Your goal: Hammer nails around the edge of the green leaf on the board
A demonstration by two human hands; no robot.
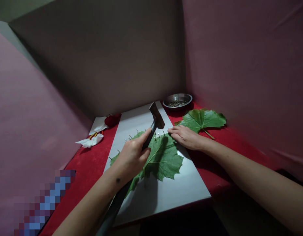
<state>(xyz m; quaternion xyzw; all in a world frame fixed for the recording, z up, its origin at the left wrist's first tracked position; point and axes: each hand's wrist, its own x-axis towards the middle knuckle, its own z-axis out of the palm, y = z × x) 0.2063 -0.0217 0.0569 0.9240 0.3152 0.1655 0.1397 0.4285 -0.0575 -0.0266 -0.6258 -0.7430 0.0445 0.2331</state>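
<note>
Gripping the top-heavy hammer [155, 121] mid-handle, the left hand [133, 155] is closed tight; the right hand [184, 136] lies open, flat on the fragile leaf [163, 157] (frame centre).

Leaf [163, 157]: green, pale veins. Far leaf [202, 119]: green. Board [166, 190]: white. Cloth [87, 164]: red. Hammer [156, 116]: dark grey. Bowl [178, 100]: silver. Tissue [89, 141]: white. Walls [30, 114]: pink.

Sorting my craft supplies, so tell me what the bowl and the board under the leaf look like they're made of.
The bowl looks like metal, probably steel: grey, shiny rim. The board under the leaf looks white, flat and matte, maybe painted wood or foam; nails stand in it.
</note>
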